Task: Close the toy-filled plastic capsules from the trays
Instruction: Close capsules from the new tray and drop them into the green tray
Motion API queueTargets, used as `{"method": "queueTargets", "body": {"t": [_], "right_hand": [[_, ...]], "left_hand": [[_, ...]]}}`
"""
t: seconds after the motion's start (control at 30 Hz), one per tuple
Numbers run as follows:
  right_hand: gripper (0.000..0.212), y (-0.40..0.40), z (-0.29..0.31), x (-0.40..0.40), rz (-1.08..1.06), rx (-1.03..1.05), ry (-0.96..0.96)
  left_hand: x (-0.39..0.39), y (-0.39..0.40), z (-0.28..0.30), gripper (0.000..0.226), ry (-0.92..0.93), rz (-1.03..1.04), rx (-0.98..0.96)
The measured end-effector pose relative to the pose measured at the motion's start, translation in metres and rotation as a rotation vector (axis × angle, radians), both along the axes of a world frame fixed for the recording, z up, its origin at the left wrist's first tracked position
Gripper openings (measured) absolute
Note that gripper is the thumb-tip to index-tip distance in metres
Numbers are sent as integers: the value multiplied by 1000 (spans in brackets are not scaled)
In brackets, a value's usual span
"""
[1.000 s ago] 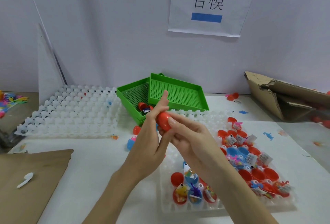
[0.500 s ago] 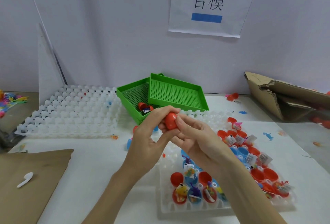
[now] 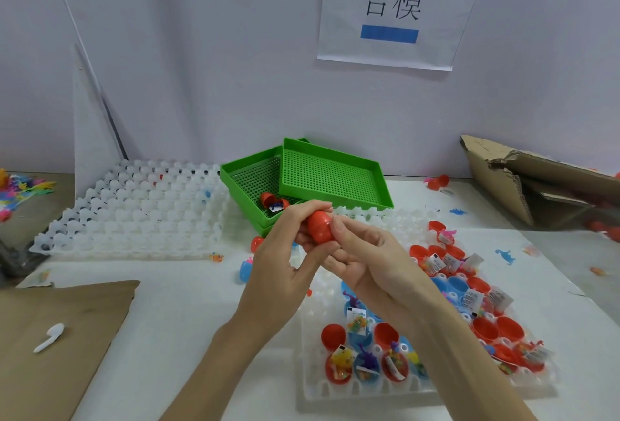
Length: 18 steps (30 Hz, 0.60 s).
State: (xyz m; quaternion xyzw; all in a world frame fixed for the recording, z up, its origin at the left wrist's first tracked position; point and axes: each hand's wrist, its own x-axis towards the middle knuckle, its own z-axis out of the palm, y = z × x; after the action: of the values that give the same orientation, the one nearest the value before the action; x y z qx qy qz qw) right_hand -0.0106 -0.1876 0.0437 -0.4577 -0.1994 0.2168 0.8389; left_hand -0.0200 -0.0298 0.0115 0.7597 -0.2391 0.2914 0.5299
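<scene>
A smooth red egg-shaped plastic capsule [image 3: 320, 226] sits between both hands, raised above the table. The left hand [image 3: 288, 263] curls round it from the left, its fingertips arching over the capsule's top and its thumb coming up underneath. The right hand [image 3: 365, 261] pinches it from the right, thumb pressed on the capsule's near right side and the other fingers cupped below and behind. The capsule's long axis stands nearly upright, tipped a little to the left at the top. A faint seam rings its middle, and the two red halves appear joined; whether they are fully snapped together cannot be told.

Below and to the right of the hands lies a white moulded plastic tray [image 3: 313, 390] whose cups hold open red and blue capsule halves [image 3: 484, 330] with small toys and paper slips in them. Just beyond the hands stand two stacked green perforated plastic trays [image 3: 335, 175], the lower one holding an open red capsule [image 3: 268, 200]. Left of the hands lies an empty white tray stack [image 3: 134, 216], and near the left forearm a sheet of brown cardboard [image 3: 50, 370].
</scene>
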Motion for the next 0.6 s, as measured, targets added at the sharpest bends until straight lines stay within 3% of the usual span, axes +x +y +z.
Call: {"method": "queueTargets", "body": {"t": [0.5,0.6], "right_hand": [[51,2,3,-2,-146,-105,-24],[48,-1,4,-2,-188,-124,-50]], "left_hand": [[-4,-3,-3,43,-19,-32,38],[-4,-5,-1,32,-12,10,13]]}}
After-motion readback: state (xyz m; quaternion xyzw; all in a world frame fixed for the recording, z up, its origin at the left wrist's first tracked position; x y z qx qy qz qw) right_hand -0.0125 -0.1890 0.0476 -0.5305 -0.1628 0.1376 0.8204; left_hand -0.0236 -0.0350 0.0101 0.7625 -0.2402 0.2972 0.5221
